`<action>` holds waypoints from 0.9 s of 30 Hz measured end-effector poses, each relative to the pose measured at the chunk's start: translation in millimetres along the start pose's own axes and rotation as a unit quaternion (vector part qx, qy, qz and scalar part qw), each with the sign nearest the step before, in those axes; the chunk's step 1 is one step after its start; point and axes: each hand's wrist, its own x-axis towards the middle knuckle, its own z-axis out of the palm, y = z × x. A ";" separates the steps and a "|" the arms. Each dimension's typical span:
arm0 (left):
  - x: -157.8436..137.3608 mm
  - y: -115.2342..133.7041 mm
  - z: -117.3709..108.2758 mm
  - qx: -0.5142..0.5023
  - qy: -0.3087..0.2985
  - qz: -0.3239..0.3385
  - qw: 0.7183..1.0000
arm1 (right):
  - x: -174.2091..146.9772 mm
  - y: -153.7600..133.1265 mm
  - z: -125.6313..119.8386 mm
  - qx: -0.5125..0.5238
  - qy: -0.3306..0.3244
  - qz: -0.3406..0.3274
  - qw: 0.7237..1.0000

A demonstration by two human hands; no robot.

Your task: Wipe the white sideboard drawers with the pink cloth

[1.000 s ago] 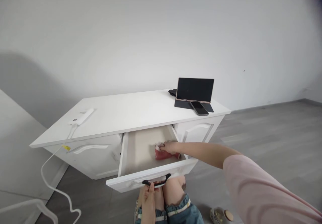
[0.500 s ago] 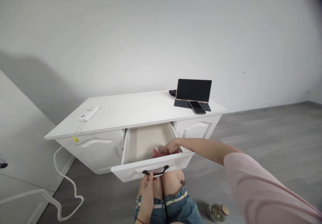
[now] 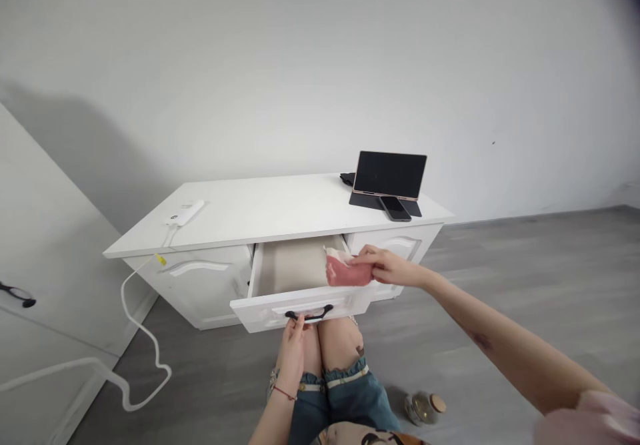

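Note:
A white drawer (image 3: pixel 300 312) stands pulled out of the low cabinet, its pale bottom visible. My left hand (image 3: pixel 294 341) is closed on the black drawer handle (image 3: pixel 313 315) at its front. Above the drawer's right front corner, my right hand (image 3: pixel 383 265) pinches a folded red and white cloth (image 3: pixel 349 273). The cloth hangs clear of the drawer bottom, and its exact kind cannot be made out.
On the white cabinet top (image 3: pixel 270 208) stand a tablet (image 3: pixel 390 173) in a dark cover and a phone (image 3: pixel 395 209). A white power strip (image 3: pixel 186 213) lies at left, its cable (image 3: pixel 150 328) hanging to the floor. A corked glass jar (image 3: pixel 423 407) stands on the floor, right of my legs.
My right hand has lifted the red and white cloth up from inside the drawer. The drawer has slid somewhat inward, with my left hand still on its handle.

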 end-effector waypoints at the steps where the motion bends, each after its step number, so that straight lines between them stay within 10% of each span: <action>1: 3.4 0.8 1.2 -0.006 -0.004 0.002 1.000 | -11.7 3.4 8.0 -0.045 0.006 0.007 0.999; 8: 20.1 12.2 14.0 -0.028 0.012 0.002 1.000 | -36.3 24.6 65.8 -0.238 0.086 0.027 0.967; 27: 28.6 -4.4 8.0 -0.139 0.033 -0.045 0.989 | 103.8 -52.8 148.3 -0.284 0.020 -0.099 0.954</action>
